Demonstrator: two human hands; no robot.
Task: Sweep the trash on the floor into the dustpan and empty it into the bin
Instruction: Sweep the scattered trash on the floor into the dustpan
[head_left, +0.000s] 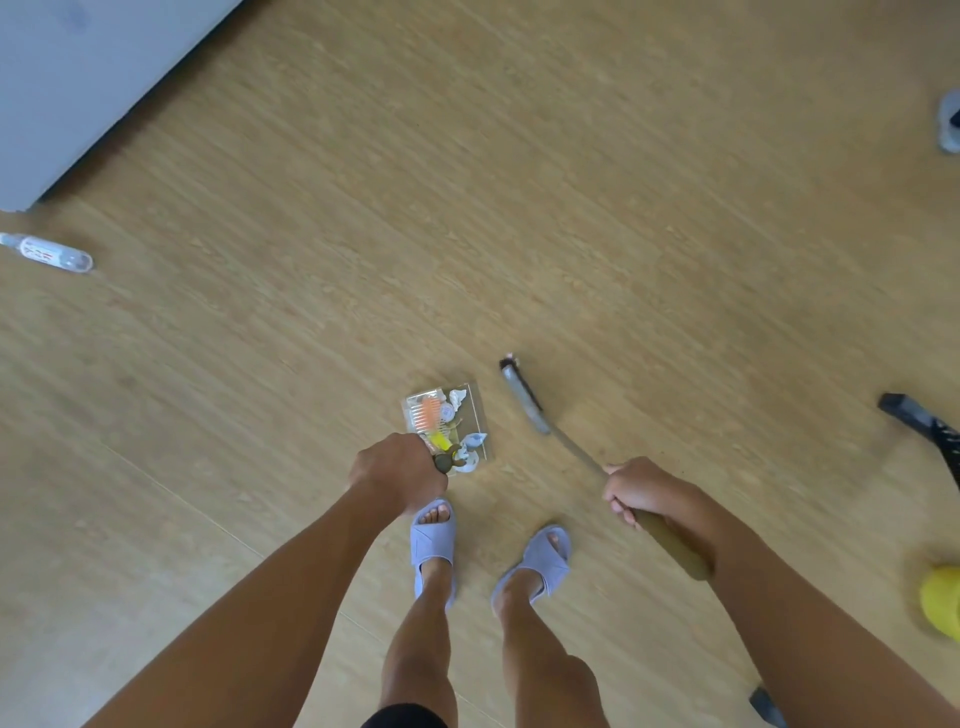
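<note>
A clear dustpan (480, 415) hangs just ahead of my feet, and my left hand (397, 470) is closed around the top of its handle. Inside it lies trash (441, 415): an orange comb, crumpled white paper, a yellow piece and other scraps. My right hand (641, 491) grips the broom handle (672, 543), whose brown end sticks out behind the hand. The grey broom head (522, 395) points away from me, to the right of the dustpan and apart from it. A plastic bottle (49, 253) lies on the wooden floor far left. No bin is in view.
A pale grey cabinet or wall (78, 88) fills the top left corner. At the right edge are a dark object (924, 426), a yellow object (943, 603) and a grey shoe (948, 122). My feet in lilac slippers (434, 540) stand below the dustpan.
</note>
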